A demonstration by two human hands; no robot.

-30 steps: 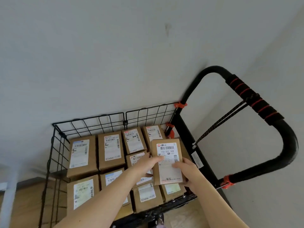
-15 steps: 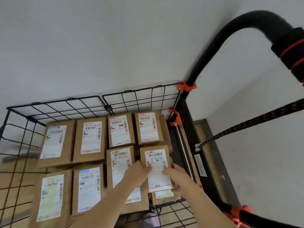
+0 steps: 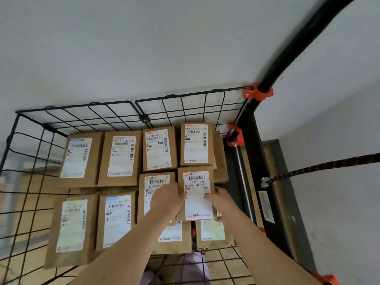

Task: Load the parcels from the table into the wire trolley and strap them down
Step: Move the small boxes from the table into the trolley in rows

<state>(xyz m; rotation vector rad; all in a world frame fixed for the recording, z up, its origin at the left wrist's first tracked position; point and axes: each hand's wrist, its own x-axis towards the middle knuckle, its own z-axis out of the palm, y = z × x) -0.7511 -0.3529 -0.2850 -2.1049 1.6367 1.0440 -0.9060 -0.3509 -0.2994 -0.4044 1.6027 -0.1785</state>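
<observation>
Cardboard fills the trolley (image 3: 144, 118); nearest the person, two lower parcels (image 3: 212, 231) lie side by side on a lower tier. Above them the left hand (image 3: 166, 199) and the right hand (image 3: 221, 199) clasp the held parcel (image 3: 197, 194) between them. The left hand's fingers are tucked at its left long edge, and the right hand's thumb lies on the label (image 3: 198, 208) with fingers round the right long edge. This parcel lies flat and label up. Its long axis runs straight away from the person, parallel to the neighbour parcel (image 3: 152, 192) touching its left side. It seems to rest on the lower pair, though how fully I cannot tell. Both hands sit on its near half, equally close, so I judge that any settling push would run along that axis toward the far parcel (image 3: 196, 145), whose near end lies just beside the held one's far end. Farther off to the right, the strap (image 3: 320, 170) stretches from the black upright (image 3: 249, 153) out of view, nearer the right hand than the left and not yet across the load.
</observation>
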